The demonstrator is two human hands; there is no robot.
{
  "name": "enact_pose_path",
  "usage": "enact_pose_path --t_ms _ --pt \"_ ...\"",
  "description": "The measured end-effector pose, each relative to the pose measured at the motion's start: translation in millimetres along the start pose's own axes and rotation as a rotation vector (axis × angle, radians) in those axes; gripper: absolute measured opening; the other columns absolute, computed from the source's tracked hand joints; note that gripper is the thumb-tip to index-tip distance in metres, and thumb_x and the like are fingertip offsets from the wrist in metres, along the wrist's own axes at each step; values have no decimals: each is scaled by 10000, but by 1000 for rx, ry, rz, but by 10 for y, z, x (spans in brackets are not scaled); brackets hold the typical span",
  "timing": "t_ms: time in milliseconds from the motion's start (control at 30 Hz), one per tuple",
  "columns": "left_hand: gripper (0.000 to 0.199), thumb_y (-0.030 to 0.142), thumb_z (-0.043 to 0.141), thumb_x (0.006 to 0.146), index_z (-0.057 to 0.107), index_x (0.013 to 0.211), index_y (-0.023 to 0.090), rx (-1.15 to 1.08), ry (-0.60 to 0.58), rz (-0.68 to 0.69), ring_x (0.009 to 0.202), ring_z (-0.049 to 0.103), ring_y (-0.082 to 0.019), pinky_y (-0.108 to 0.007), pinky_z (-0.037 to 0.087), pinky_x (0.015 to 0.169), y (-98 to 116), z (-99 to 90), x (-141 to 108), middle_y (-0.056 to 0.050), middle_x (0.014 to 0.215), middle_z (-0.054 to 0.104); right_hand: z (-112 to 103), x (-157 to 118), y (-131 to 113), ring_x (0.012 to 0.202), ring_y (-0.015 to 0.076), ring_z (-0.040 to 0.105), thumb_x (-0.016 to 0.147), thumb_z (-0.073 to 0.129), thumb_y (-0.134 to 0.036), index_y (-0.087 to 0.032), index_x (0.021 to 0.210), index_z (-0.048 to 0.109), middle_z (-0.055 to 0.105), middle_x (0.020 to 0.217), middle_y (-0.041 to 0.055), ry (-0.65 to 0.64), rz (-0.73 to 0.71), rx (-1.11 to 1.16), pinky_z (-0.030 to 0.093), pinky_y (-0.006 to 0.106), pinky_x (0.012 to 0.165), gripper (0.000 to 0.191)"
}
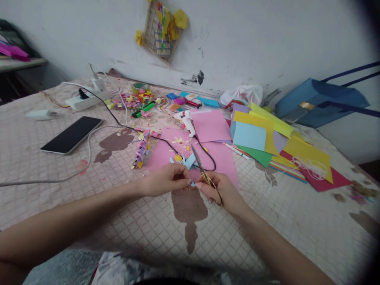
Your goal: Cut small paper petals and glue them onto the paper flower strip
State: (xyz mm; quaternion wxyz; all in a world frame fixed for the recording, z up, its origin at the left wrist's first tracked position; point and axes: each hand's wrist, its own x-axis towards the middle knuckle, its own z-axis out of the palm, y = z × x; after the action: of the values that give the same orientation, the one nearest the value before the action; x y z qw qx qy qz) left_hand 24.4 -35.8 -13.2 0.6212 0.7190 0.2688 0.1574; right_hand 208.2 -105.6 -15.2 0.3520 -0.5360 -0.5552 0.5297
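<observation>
My left hand pinches a tiny light blue paper piece between thumb and fingertips. My right hand is wrapped round gold-handled scissors, whose blades point up and away; its fingertips also touch the blue piece. Just beyond the hands, blue paper scraps and small yellow cuttings lie on a pink sheet. A white glue gun rests at that sheet's far edge. Left of the sheet is a purple strip covered with small paper flowers.
Coloured paper sheets are stacked at the right, near a blue bag. A phone, a power strip and cables lie at the left. Paper flowers, a green cutter and tape sit toward the wall.
</observation>
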Motion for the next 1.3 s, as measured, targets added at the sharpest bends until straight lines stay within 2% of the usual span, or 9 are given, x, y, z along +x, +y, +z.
enact_pose_path --t_ms 100,233,333,433,567,700,900,1300 --pt "126 255 555 783 552 741 136 21 -3 8 568 486 -85 -199 367 524 2 30 -3 10 626 558 70 1 -47 427 62 372 756 555 -316 -158 692 516 413 520 -62 -7 -2 -9 326 184 403 175" --pt "155 274 573 773 557 783 120 -67 -1 -56 581 503 -88 -206 381 543 -1 40 6 10 640 559 109 7 -80 424 68 366 752 539 -330 -162 683 497 405 500 -65 49 -5 -6 312 188 400 187" --pt "170 272 595 762 557 782 108 -122 34 -71 579 503 -82 -205 383 545 -14 53 12 7 647 567 125 15 -65 428 69 371 755 545 -343 -159 688 498 411 502 -62 89 -3 -12 300 188 400 201" --pt "160 254 599 765 555 750 102 -150 66 -62 569 508 -74 -200 390 545 -17 45 23 7 629 572 123 14 -31 435 71 378 768 554 -383 -159 696 499 419 504 -59 74 -25 -25 304 191 412 242" --pt "161 240 625 751 542 732 104 -283 64 -58 623 578 -86 -226 459 623 11 -64 42 -14 685 622 4 -27 -23 422 72 344 840 444 -493 -164 710 484 376 487 -62 18 -41 -25 284 201 408 356" --pt "162 217 659 727 549 742 100 -402 55 -67 716 635 -111 -255 498 707 27 -231 50 -40 750 664 -209 -102 -60 440 76 332 813 449 -560 -152 700 498 343 509 -58 -128 -16 -190 267 209 406 426" --pt "147 192 672 720 558 744 103 -478 -15 -79 784 659 -132 -274 509 755 -11 -344 47 -64 827 692 -373 -175 16 438 66 288 833 431 -546 -146 707 509 327 508 -61 -304 50 -253 223 189 385 427" --pt "135 179 677 714 569 717 99 -495 -124 -91 741 667 -118 -209 520 685 10 -364 42 -62 798 703 -439 -183 53 427 59 307 821 400 -595 -148 683 499 362 532 -48 -355 66 -311 221 177 371 478"
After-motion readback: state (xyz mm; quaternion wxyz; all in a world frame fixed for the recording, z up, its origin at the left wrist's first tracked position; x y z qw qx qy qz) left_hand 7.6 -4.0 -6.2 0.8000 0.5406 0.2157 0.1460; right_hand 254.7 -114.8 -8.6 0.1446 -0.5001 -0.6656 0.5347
